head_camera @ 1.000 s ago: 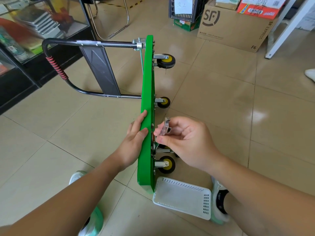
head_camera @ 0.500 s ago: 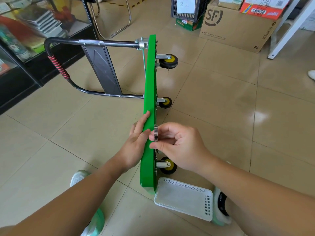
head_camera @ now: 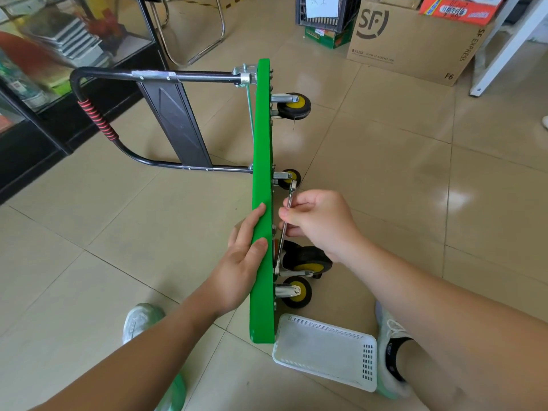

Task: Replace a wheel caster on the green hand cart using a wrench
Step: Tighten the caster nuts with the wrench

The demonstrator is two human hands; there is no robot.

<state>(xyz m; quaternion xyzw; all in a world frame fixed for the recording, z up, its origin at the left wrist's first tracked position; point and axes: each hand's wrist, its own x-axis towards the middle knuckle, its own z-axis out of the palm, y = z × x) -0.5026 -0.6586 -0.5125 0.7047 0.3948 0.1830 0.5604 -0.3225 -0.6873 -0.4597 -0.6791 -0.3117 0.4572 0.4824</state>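
Observation:
The green hand cart (head_camera: 262,149) stands on its side edge on the tiled floor, its black handle (head_camera: 98,123) out to the left and its casters facing right. My left hand (head_camera: 241,256) rests flat against the deck's top edge. My right hand (head_camera: 318,223) pinches a silver wrench (head_camera: 287,223) that runs along the underside, its lower end down by the plate of a near caster (head_camera: 307,259). A second near caster (head_camera: 296,293) sits just below. Two more casters (head_camera: 293,106) (head_camera: 289,178) are farther along the deck.
A white plastic basket (head_camera: 326,354) lies on the floor at the cart's near end, between my shoes (head_camera: 391,348). Cardboard boxes (head_camera: 415,40) and a dark crate stand at the back right, a glass cabinet (head_camera: 44,69) at the left, a chair frame behind.
My right hand has turned the wrench from a small end-on sight to lying lengthwise along the cart's underside, reaching down toward the near caster. My left hand stays on the deck edge.

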